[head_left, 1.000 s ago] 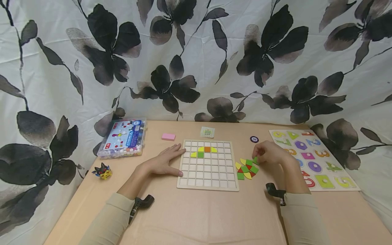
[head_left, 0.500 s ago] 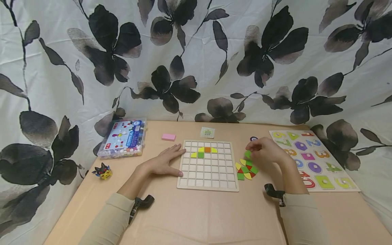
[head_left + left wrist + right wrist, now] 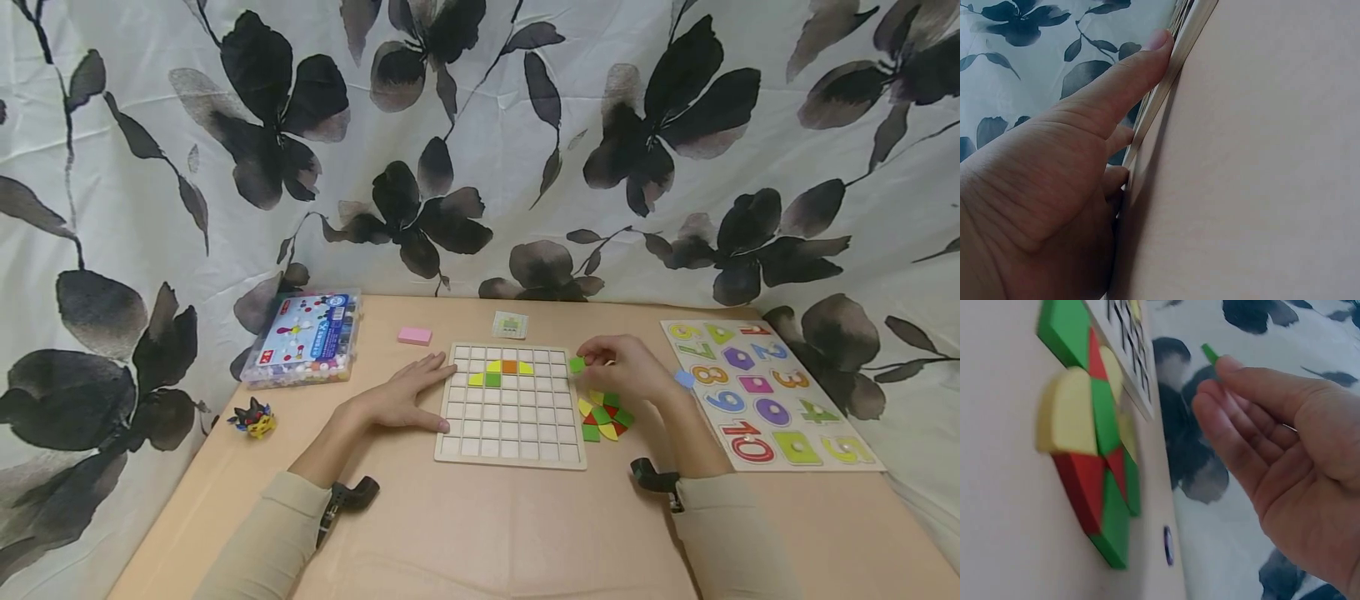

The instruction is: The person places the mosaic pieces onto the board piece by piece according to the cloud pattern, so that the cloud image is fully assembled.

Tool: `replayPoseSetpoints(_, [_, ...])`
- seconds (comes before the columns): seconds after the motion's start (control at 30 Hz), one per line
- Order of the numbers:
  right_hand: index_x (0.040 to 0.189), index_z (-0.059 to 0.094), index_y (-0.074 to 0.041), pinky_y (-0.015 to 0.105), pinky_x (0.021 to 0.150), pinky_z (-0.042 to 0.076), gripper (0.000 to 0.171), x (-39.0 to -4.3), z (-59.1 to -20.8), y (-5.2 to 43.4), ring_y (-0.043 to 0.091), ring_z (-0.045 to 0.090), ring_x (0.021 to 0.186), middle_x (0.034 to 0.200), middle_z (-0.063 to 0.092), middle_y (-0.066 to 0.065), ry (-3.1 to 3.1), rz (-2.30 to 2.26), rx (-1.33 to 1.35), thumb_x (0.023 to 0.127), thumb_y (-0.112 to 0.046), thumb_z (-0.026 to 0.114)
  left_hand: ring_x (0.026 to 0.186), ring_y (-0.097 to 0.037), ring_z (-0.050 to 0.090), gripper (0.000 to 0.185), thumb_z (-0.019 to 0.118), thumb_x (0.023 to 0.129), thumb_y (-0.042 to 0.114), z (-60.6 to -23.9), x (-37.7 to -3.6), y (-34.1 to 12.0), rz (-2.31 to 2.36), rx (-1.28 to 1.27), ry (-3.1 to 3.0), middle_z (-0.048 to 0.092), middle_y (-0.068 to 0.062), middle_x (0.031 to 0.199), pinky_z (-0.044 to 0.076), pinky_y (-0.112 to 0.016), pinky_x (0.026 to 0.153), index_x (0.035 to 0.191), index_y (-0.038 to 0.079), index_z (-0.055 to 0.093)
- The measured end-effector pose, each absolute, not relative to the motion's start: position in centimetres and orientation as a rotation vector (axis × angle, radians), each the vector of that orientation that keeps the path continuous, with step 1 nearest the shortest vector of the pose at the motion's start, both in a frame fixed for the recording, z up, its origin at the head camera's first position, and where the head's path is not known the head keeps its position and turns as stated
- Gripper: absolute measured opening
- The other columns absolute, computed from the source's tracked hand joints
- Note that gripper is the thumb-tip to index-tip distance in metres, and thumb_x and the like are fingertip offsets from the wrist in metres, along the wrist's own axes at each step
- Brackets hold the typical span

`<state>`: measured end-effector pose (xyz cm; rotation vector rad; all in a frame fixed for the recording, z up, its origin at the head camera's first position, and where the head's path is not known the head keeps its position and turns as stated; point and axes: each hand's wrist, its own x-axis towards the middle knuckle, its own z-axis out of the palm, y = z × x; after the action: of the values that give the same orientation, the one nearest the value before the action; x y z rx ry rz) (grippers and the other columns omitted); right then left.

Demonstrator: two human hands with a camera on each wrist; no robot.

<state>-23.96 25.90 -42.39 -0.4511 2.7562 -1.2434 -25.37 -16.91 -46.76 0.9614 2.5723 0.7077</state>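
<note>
A pale wooden grid board (image 3: 510, 433) lies mid-table, with several yellow, green and orange tiles set in its upper rows. My left hand (image 3: 401, 398) rests along the board's left edge, fingers spread and straight; the left wrist view shows the thumb (image 3: 1141, 62) at the board's side. Between thumb and fingertips, my right hand (image 3: 630, 371) pinches a green tile (image 3: 576, 365) near the board's upper right edge. In the right wrist view this tile (image 3: 1209, 352) appears nearly edge-on. Below that hand lies a pile of loose red, green and yellow tiles (image 3: 602, 415), partly covered by it.
Behind the board are a small patterned card (image 3: 511, 325) and a pink block (image 3: 414, 336). A clear plastic box (image 3: 303, 337) and a small figurine (image 3: 253, 418) stand at left. A number-and-shape board (image 3: 772, 392) lies at right. A dark round disc (image 3: 1169, 545) shows beyond the pile.
My right hand has moved left from beyond the tile pile to the board's upper right edge, carrying the green tile. The left hand stays on the board's edge.
</note>
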Motion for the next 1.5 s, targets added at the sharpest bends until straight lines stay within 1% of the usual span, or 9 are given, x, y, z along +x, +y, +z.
replayPoseSetpoints(0.13, [0.114, 0.074, -0.010, 0.024, 0.073, 0.053, 0.022, -23.9, -42.7, 24.5, 0.025, 0.061, 0.091, 0.095, 0.068, 0.006, 2.754, -1.313, -0.483, 0.093, -0.011, 0.077, 0.163, -0.038, 0.004, 0.104, 0.078, 0.086, 0.060, -46.7, -25.3, -16.9, 0.722, 0.966, 2.568, 0.007, -0.017, 0.175, 0.004, -0.059, 0.131, 0.166, 0.016, 0.028])
replayPoseSetpoints(0.23, [0.115, 0.074, -0.010, 0.023, 0.071, 0.053, 0.022, -24.0, -43.1, 23.3, 0.024, 0.062, 0.089, 0.095, 0.069, 0.006, 2.770, -1.345, -0.511, 0.093, -0.013, 0.078, 0.163, -0.035, 0.002, 0.105, 0.077, 0.085, 0.062, -46.7, -25.3, -17.0, 0.715, 0.955, 2.568, 0.006, -0.015, 0.176, 0.003, -0.057, 0.131, 0.167, 0.019, 0.026])
replayPoseSetpoints(0.37, [0.116, 0.074, -0.008, 0.022, 0.072, 0.053, 0.024, -24.2, -43.5, 21.9, 0.022, 0.062, 0.087, 0.095, 0.070, 0.007, 2.785, -1.386, -0.521, 0.093, -0.013, 0.079, 0.164, -0.032, 0.002, 0.106, 0.077, 0.085, 0.064, -46.8, -25.4, -17.0, 0.697, 0.941, 2.573, 0.006, -0.012, 0.176, 0.003, -0.055, 0.132, 0.167, 0.021, 0.026])
replayPoseSetpoints(0.5, [0.117, 0.073, -0.007, 0.021, 0.072, 0.054, 0.026, -24.3, -43.6, 20.5, 0.021, 0.063, 0.086, 0.096, 0.070, 0.007, 2.793, -1.420, -0.475, 0.093, -0.013, 0.079, 0.163, -0.033, 0.002, 0.105, 0.077, 0.085, 0.064, -47.0, -25.4, -17.0, 0.702, 0.944, 2.575, 0.006, -0.012, 0.176, 0.003, -0.056, 0.132, 0.167, 0.020, 0.027])
replayPoseSetpoints(0.63, [0.116, 0.074, -0.006, 0.021, 0.071, 0.054, 0.026, -24.4, -43.8, 19.5, 0.021, 0.063, 0.084, 0.095, 0.070, 0.007, 2.796, -1.452, -0.463, 0.092, -0.013, 0.081, 0.164, -0.032, 0.002, 0.105, 0.077, 0.085, 0.063, -46.9, -25.4, -17.0, 0.704, 0.940, 2.575, 0.006, -0.012, 0.176, 0.003, -0.055, 0.132, 0.167, 0.020, 0.027])
replayPoseSetpoints(0.83, [0.114, 0.075, -0.004, 0.022, 0.066, 0.054, 0.024, -24.6, -44.1, 18.0, 0.021, 0.063, 0.080, 0.092, 0.071, 0.008, 2.781, -1.528, -0.521, 0.091, -0.010, 0.081, 0.164, -0.031, 0.001, 0.105, 0.078, 0.085, 0.062, -46.8, -25.3, -16.9, 0.710, 0.932, 2.570, 0.006, -0.011, 0.176, 0.003, -0.055, 0.132, 0.167, 0.021, 0.027])
replayPoseSetpoints(1.07, [0.113, 0.074, -0.005, 0.021, 0.065, 0.053, 0.023, -24.8, -45.0, 17.1, 0.018, 0.063, 0.077, 0.091, 0.071, 0.007, 2.750, -1.561, -0.522, 0.091, -0.010, 0.081, 0.164, -0.032, 0.001, 0.105, 0.078, 0.084, 0.063, -46.8, -25.3, -17.0, 0.713, 0.926, 2.568, 0.006, -0.011, 0.177, 0.003, -0.055, 0.132, 0.167, 0.021, 0.027])
replayPoseSetpoints(1.3, [0.113, 0.074, -0.002, 0.021, 0.063, 0.052, 0.023, -24.7, -45.6, 16.3, 0.019, 0.063, 0.077, 0.091, 0.071, 0.009, 2.695, -1.584, -0.496, 0.091, -0.005, 0.079, 0.164, -0.032, 0.001, 0.106, 0.078, 0.084, 0.064, -46.9, -25.4, -17.0, 0.717, 0.930, 2.569, 0.006, -0.011, 0.177, 0.003, -0.055, 0.132, 0.167, 0.022, 0.027])
replayPoseSetpoints(1.5, [0.113, 0.076, -0.003, 0.021, 0.061, 0.048, 0.024, -24.7, -46.3, 15.5, 0.018, 0.059, 0.076, 0.088, 0.068, 0.004, 2.725, -1.477, -0.476, 0.091, -0.009, 0.081, 0.164, -0.033, 0.001, 0.106, 0.078, 0.084, 0.064, -46.9, -25.4, -17.0, 0.720, 0.934, 2.568, 0.006, -0.011, 0.176, 0.003, -0.056, 0.132, 0.167, 0.021, 0.028])
